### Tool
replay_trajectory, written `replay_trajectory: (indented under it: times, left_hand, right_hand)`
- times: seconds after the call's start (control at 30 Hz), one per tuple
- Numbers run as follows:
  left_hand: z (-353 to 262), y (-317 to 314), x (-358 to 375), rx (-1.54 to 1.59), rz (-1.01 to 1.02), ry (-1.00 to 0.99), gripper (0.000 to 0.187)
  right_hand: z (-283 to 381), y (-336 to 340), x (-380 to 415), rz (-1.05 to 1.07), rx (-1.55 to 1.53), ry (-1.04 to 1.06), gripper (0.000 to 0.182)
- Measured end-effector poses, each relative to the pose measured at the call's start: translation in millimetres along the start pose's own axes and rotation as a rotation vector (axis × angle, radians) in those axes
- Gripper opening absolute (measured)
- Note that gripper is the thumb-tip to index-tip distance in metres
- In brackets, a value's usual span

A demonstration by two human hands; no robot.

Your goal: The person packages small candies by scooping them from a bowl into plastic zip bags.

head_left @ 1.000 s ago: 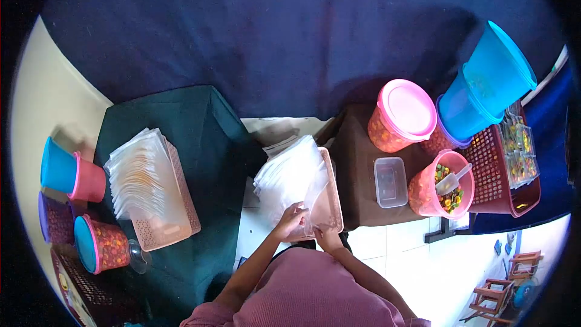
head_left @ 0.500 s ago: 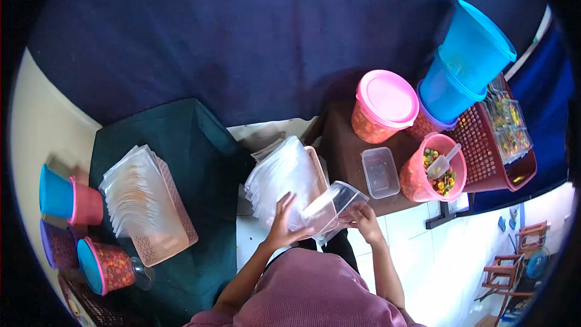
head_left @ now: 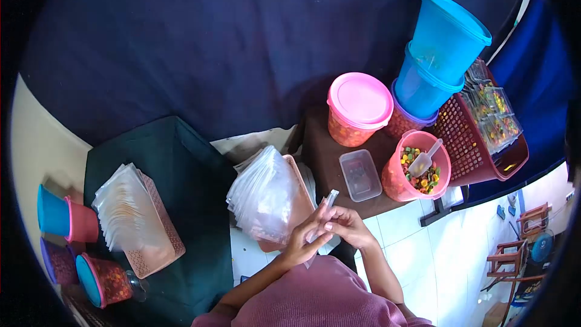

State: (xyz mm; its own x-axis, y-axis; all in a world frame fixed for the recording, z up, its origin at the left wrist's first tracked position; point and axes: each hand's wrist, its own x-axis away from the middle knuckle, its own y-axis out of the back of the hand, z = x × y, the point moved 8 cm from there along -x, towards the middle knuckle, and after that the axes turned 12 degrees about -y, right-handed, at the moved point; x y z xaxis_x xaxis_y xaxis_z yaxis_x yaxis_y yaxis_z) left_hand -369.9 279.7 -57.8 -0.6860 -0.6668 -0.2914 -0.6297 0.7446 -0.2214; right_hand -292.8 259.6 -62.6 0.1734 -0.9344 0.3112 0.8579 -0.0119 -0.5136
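In front of my chest, a clear plastic bag [head_left: 330, 197] is turned nearly edge-on. My left hand [head_left: 307, 239] is closed around its lower part, and my right hand [head_left: 351, 228] pinches it from the other side, the fingertips of both hands meeting. Most of the bag is hidden by the fingers. Just beyond my left hand, a fanned stack of clear plastic bags [head_left: 263, 194] lies over a pink basket [head_left: 301, 197]. To the right of my hands, a clear rectangular tub [head_left: 361, 175] sits on the brown-covered table.
A pink bucket [head_left: 393, 172] of colourful pieces holds a white scoop [head_left: 425, 158]. Behind stand a pink-lidded tub [head_left: 360, 106], stacked blue tubs [head_left: 451, 30] and a maroon basket [head_left: 463, 139] with filled packets. At left, a green-covered table [head_left: 193, 218] bears another bag-filled basket [head_left: 163, 224].
The bag has turned from facing broadside to nearly edge-on. My hands have come together around it. The whole view has shifted slightly.
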Motion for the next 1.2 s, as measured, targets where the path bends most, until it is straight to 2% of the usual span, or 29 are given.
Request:
replay_trajectory:
  times: [0.07,0.13,0.2,0.27,0.33,0.4,0.47,0.5,0.53,0.6,0.63,0.67,0.73,0.77,0.87,0.93,1.0,1.03,1.1,1.13,1.2]
  left_hand:
    - [2,-6,-6,0.043,-0.035,0.040,0.057]
    - [-14,-22,-20,0.003,-0.010,-0.034,0.055]
    - [-5,-30,-28,0.178,-0.117,0.020,0.052]
    - [13,-34,-31,0.125,-0.150,0.052,0.052]
    - [24,-39,-36,0.255,-0.280,0.073,0.053]
    - [23,-44,-44,0.186,-0.370,0.027,0.052]
    - [18,-58,-57,-0.230,-0.145,0.083,0.048]
    - [5,-60,-67,-0.350,-0.177,-0.060,0.045]
    - [0,-62,-71,-0.361,-0.199,-0.066,0.045]
    - [-1,-67,-76,-0.607,-0.121,0.090,0.046]
    - [3,-65,-77,-0.585,-0.236,-0.033,0.042]
    - [3,-70,-76,-0.596,-0.260,-0.032,0.042]
    - [1,-78,-81,-0.533,-0.361,0.137,0.040]
    - [-4,-83,-85,-0.584,-0.425,-0.016,0.026]
    - [23,-77,-64,-0.741,-0.503,0.053,0.020]
    - [27,-82,-59,-0.665,-0.608,0.059,0.016]
    - [20,-84,-56,-0.735,-0.680,-0.006,0.016]
    - [20,-87,-58,-0.738,-0.687,-0.006,0.016]
    - [17,-92,-61,-0.718,-0.679,-0.035,0.012]
    - [16,-95,-61,-0.708,-0.672,-0.045,0.010]
    - [16,-93,-58,-0.673,-0.727,-0.033,0.009]
  right_hand:
    - [9,5,0,0.025,0.001,0.022,0.009]
    - [14,16,2,0.018,0.013,0.036,0.009]
    - [24,25,4,0.044,0.011,0.036,0.009]
    - [28,39,5,0.026,-0.002,0.040,0.010]
    - [38,48,8,0.021,-0.012,-0.011,0.008]
    - [51,63,13,0.023,0.143,0.129,0.007]
    - [60,74,19,-0.016,0.320,0.174,0.006]
    - [61,83,20,-0.031,0.363,0.172,0.005]
    - [61,92,21,-0.044,0.406,0.169,0.004]
    - [71,100,23,-0.056,0.485,0.196,0.004]
    - [78,104,26,-0.093,0.554,0.228,0.004]
    - [82,105,28,-0.067,0.557,0.224,0.004]
    - [87,106,28,-0.026,0.598,0.186,0.005]
    - [86,105,25,0.030,0.525,0.228,0.006]
    - [81,114,19,0.027,0.578,0.247,0.011]
    - [89,102,28,-0.016,0.766,0.231,0.029]
    - [85,109,30,-0.114,0.936,0.114,0.038]
    - [83,114,31,-0.107,0.937,0.114,0.038]
    - [61,124,27,0.049,0.737,-0.049,0.029]
    - [57,127,25,0.055,0.733,-0.053,0.029]
    - [60,124,25,0.214,0.465,0.062,0.028]
